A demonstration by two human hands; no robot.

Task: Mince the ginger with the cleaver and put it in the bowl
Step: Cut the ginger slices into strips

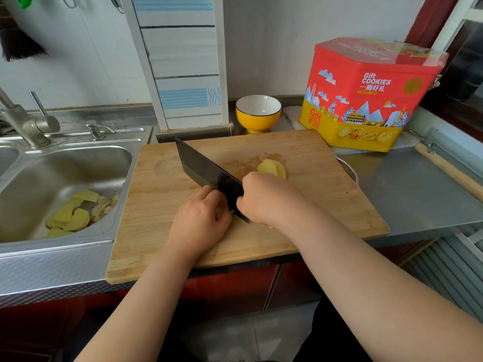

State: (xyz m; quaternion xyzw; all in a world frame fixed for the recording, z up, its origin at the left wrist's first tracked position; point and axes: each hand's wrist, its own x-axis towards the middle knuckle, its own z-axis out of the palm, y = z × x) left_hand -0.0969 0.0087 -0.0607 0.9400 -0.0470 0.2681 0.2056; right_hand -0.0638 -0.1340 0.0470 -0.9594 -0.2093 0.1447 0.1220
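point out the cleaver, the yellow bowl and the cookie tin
cleaver (201,165), head view, flat of the dark blade
yellow bowl (257,120), head view, yellow outer wall below the rim
cookie tin (366,100), head view, red front face

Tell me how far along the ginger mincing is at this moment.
Early to midway. Done: some ginger slices lie stacked on the cutting board. In hand: the right hand grips the cleaver while the left hand steadies a small piece at the blade; that piece is mostly hidden. Left: no minced pile shows, and the yellow bowl looks empty.
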